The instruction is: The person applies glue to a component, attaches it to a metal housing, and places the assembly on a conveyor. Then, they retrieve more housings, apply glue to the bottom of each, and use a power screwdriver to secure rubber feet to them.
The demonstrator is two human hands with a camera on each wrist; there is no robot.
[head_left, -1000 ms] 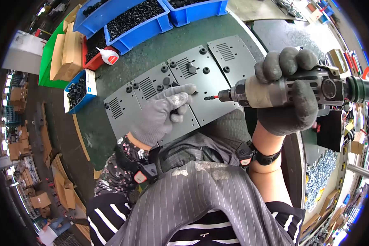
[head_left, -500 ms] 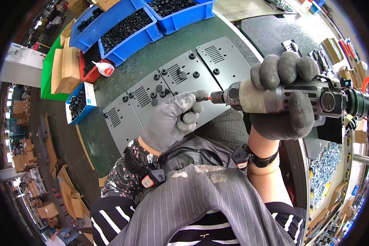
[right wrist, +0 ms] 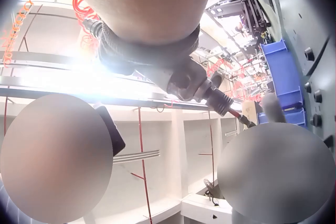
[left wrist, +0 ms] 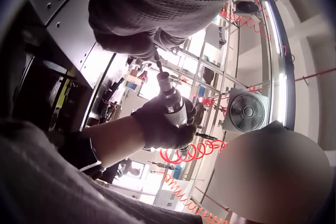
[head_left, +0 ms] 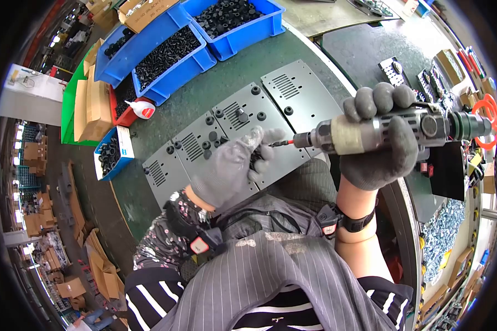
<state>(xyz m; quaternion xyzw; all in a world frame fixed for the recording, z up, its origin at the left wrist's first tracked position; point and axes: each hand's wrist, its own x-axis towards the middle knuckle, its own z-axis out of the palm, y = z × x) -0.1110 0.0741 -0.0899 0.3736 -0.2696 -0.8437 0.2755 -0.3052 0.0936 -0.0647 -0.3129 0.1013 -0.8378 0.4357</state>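
In the head view my gloved left hand (head_left: 226, 174) is above the grey slotted metal plates (head_left: 290, 163), its fingers curled round small dark parts (head_left: 255, 156). My gloved right hand (head_left: 382, 138) grips a power driver (head_left: 345, 135) held level, pointing left. A small dark piece, seemingly a screw, is at the end of its red bit (head_left: 290, 142), close beside the left fingertips; contact cannot be told. Round black feet (head_left: 261, 116) sit on the plates. The left wrist view shows the driver (left wrist: 176, 112) below the left hand (left wrist: 152, 16); in the right wrist view the driver's bit (right wrist: 235, 113) points down right.
Blue bins (head_left: 204, 59) of black parts stand at the back of the green table (head_left: 130, 190). A red bin (head_left: 128, 117), a white bottle (head_left: 144, 108), a small blue box (head_left: 120, 168) and a cardboard box (head_left: 98, 113) are at the left. Red coiled hoses (left wrist: 197, 153) hang behind.
The driver's bit has moved left to the left fingertips, then slightly back. The left hand has moved right and its index finger and thumb have come to the bit's end. The head view has shifted.
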